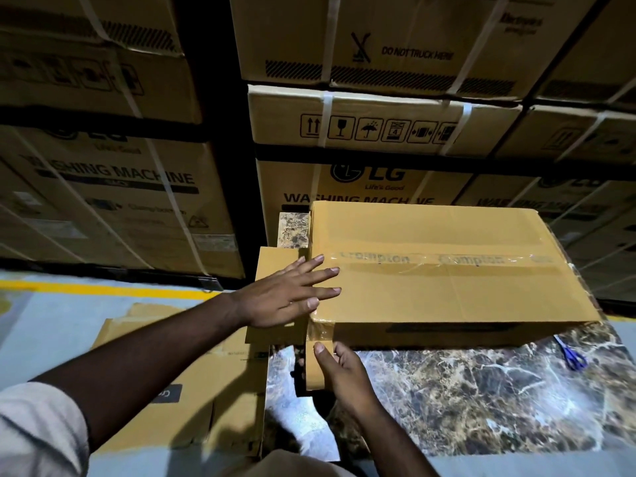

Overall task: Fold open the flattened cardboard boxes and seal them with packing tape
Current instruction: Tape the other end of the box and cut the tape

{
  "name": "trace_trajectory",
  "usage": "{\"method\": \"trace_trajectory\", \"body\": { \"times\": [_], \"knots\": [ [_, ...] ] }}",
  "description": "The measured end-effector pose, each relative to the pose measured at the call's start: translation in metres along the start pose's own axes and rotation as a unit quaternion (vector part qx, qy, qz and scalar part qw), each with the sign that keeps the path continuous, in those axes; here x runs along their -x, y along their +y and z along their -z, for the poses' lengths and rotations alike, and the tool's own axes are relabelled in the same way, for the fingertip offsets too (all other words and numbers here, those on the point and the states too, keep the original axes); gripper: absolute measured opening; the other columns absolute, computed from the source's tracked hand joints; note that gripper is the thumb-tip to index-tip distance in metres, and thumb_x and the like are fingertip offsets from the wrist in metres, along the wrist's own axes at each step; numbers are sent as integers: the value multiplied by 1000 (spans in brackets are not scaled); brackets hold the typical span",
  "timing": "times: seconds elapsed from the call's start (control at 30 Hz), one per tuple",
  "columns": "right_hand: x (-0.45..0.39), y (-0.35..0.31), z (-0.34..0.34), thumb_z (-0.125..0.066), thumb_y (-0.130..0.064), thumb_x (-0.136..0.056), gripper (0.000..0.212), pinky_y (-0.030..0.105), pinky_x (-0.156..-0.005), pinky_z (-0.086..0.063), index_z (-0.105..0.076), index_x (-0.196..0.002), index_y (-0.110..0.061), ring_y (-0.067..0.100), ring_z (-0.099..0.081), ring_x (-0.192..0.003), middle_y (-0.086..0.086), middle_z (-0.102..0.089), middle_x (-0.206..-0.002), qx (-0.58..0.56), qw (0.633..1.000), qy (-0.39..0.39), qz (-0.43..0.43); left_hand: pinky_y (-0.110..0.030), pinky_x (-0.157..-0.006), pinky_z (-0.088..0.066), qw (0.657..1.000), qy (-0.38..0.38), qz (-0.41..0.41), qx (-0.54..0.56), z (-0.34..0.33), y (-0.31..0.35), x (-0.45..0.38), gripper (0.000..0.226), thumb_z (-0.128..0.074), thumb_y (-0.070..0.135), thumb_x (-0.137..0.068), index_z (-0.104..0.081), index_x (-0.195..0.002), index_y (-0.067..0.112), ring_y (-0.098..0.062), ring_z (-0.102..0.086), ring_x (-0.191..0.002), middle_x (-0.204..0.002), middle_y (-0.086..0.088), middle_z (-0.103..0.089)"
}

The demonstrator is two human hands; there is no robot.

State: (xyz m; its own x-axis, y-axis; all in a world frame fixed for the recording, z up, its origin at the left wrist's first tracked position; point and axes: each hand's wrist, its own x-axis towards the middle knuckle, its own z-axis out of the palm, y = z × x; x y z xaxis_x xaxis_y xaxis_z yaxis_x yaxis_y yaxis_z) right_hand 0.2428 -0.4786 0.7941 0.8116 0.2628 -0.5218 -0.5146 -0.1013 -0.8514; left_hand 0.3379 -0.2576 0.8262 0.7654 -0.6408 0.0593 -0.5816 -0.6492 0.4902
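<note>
The assembled cardboard box sits closed on the marble-patterned desk, directly ahead of your right hand and to the right of your left hand. A strip of clear printed tape runs along its top seam from your left fingertips toward the far end, and more tape wraps the near left corner. Your left hand lies flat, fingers straight and spread, pressing on the box's top at its left edge; it grips nothing. Your right hand is below that corner with fingers curled around the tape roll, thumb laid on its brown outer face, with tape leading up to the corner.

Blue-handled scissors lie on the desk well to the right of your right hand. Flattened cardboard boxes lie on the floor under your left forearm. Stacked washing machine cartons stand beyond the box.
</note>
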Motion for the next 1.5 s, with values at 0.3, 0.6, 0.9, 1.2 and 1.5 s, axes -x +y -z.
{"method": "trace_trajectory", "body": {
  "times": [0.3,0.6,0.9,1.2,1.5],
  "knots": [
    [-7,12,-4,-62,-69,-90,57,45,-80,-59,-66,-93,-13,39,-73,-89,20,-74,-91,63,996,54,22,-59,-126,-13,989,131,-16,-65,-30,4,-4,71,-69,61,-90,-52,-151,31,-24,-10,-160,-168,4,-29],
    [-20,4,-2,-67,-44,-100,44,23,-50,-37,-55,-74,-11,14,-51,-55,-2,-54,-59,51,995,79,-40,-55,-126,2,995,64,-40,-72,-24,-1,0,72,-58,59,-97,-35,-160,32,-27,4,-160,-173,3,-13],
    [-1,1,26,-71,-54,-94,24,33,-71,-45,-67,-89,-31,11,-63,-77,-19,-64,-78,423,836,283,206,-43,-129,-10,988,-21,-112,-109,2,-13,-11,70,-55,50,-99,-34,-161,25,-20,-4,-160,-172,1,-18],
    [-39,-37,49,-60,-65,-96,53,51,-122,-28,-66,-136,-30,24,-38,-153,-3,-53,-156,576,671,181,430,-46,-129,-14,991,-24,-85,-101,0,-12,-5,73,-48,47,-105,-19,-165,16,-20,-2,-160,-174,0,-9],
    [-30,-43,61,-57,-58,-101,57,44,-128,-19,-52,-151,-32,16,-23,-159,-8,-37,-166,573,703,110,406,-48,-130,0,994,-47,-49,-88,11,5,-1,66,-35,53,-109,-19,-165,22,-14,4,-160,-174,5,-6]
  ]
}}
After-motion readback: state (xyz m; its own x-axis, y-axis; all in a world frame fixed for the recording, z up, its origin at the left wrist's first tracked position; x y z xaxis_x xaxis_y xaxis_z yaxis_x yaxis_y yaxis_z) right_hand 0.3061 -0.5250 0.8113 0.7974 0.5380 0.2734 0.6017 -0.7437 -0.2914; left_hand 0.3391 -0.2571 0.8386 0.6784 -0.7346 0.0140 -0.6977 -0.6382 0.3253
